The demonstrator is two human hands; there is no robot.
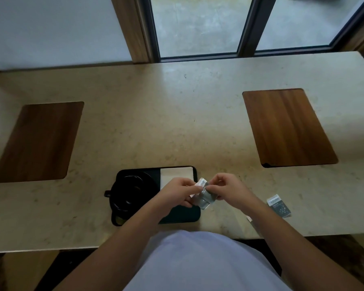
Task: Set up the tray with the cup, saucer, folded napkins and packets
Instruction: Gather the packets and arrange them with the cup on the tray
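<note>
I stand at a hospitality-style counter, like a hotel room or café: pale stone top point(177, 114), inset wooden panels point(288, 127), glass doors point(200, 24) behind.

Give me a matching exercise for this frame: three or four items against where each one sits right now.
Things:
1. black cup
2. folded napkin
3. grey packets
4. spare packet

Places:
A. lying on the counter, right of the tray
B. right part of the tray
C. pinched between left hand and right hand
D. left part of the tray, handle pointing left

Pairs: 1-D, 2-B, 3-C, 4-A
</note>
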